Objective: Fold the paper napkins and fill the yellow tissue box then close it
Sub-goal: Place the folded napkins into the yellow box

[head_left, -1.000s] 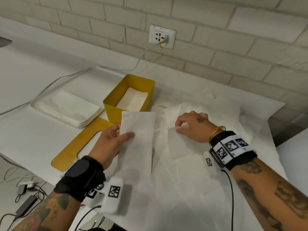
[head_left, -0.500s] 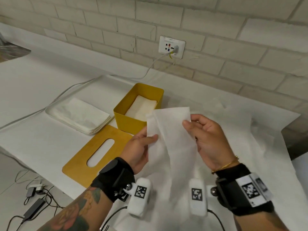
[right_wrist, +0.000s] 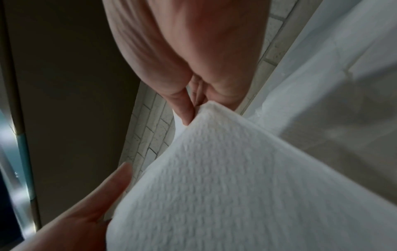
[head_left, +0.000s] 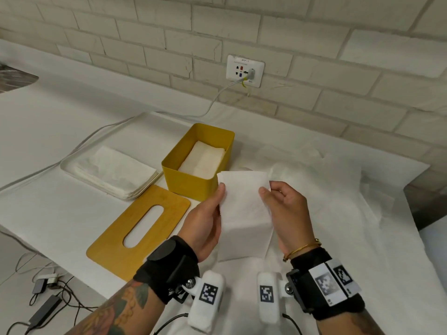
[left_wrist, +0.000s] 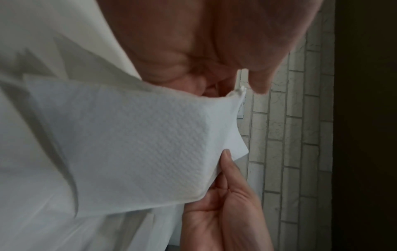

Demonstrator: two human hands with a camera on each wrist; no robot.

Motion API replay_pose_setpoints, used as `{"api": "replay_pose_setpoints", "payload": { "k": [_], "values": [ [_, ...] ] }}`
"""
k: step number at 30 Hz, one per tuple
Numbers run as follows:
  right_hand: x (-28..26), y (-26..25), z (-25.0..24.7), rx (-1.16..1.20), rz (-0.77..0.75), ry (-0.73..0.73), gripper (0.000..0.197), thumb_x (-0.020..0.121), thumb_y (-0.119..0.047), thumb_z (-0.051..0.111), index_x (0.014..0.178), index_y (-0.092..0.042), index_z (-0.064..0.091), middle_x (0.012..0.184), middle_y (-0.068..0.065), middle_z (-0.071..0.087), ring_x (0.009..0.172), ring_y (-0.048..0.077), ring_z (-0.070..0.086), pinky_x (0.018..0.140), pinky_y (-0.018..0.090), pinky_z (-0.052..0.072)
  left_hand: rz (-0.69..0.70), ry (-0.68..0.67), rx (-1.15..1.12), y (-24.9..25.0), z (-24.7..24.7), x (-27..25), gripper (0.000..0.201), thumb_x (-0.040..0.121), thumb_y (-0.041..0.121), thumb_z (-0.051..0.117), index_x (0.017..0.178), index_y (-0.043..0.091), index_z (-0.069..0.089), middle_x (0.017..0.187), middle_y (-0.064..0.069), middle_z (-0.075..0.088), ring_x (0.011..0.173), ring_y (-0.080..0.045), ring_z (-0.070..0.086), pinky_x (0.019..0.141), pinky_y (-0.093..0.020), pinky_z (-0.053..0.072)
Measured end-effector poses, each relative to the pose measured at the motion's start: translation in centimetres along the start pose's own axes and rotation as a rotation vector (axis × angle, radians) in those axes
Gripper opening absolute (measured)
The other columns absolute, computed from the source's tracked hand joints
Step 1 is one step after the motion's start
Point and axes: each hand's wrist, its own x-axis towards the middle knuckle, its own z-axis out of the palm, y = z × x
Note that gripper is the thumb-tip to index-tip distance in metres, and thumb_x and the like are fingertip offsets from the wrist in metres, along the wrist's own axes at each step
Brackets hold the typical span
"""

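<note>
Both hands, left (head_left: 205,221) and right (head_left: 285,209), pinch napkin (head_left: 244,213) edges, each grip closed on it, held above counter (head_left: 48,131) to align fold for box (head_left: 191,182).

A plain utility or work room, set up for recording, was suggested rather than a lived-in home. A long white counter (head_left: 48,131) was backed by a wall of pale painted brick (head_left: 314,68), on which a multi-socket outlet (head_left: 244,70) was mounted with a white cable (head_left: 212,102) plugged in. Power adapters and tangled black leads (head_left: 46,308) were left on the floor below. Camera units with printed marker tags (head_left: 207,294) were strapped at both wrists.
</note>
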Motion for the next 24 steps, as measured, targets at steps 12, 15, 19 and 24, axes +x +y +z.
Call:
{"api": "replay_pose_setpoints", "payload": {
  "k": [12,15,19,24],
  "values": [
    [-1.6,0.8,-1.0,0.052,0.212,-0.330,0.029,0.089,-0.015,0.076,0.118,-0.013,0.071,0.111,0.005,0.077,0.106,0.024,0.072,0.098,0.046,0.056,0.070,-0.004,0.111,1.7,0.2,0.7,0.038,0.103,0.029,0.050,0.130,0.006,0.063,0.122,-0.017,0.072,0.112,-0.035,0.069,0.093,-0.048,0.057],
    [-1.6,1.3,-0.9,0.103,0.207,-0.336,0.026,0.091,-0.012,0.073,0.117,-0.009,0.071,0.113,0.009,0.076,0.108,0.028,0.072,0.101,0.050,0.054,0.045,-0.035,0.107,1.5,0.5,0.6,0.038,0.099,0.025,0.053,0.130,0.005,0.063,0.121,-0.019,0.071,0.110,-0.038,0.069,0.092,-0.049,0.059],
    [-2.8,2.8,-1.1,0.025,0.287,-0.423,0.025,0.092,-0.007,0.070,0.117,-0.010,0.070,0.110,0.007,0.077,0.104,0.026,0.073,0.097,0.046,0.057,0.022,0.018,0.104,1.0,0.2,0.8,0.035,0.099,0.023,0.056,0.126,0.002,0.064,0.118,-0.023,0.072,0.101,-0.039,0.071,0.084,-0.048,0.062],
    [-2.5,2.6,-5.4,-0.106,0.413,-0.361,0.010,0.093,-0.008,0.069,0.103,-0.005,0.068,0.082,0.010,0.076,0.070,0.024,0.072,0.062,0.028,0.057,0.054,0.092,0.034,1.6,-1.6,1.1,0.024,0.097,0.024,0.059,0.115,0.014,0.069,0.105,-0.013,0.077,0.085,-0.026,0.076,0.071,-0.039,0.064]
  ]
}}
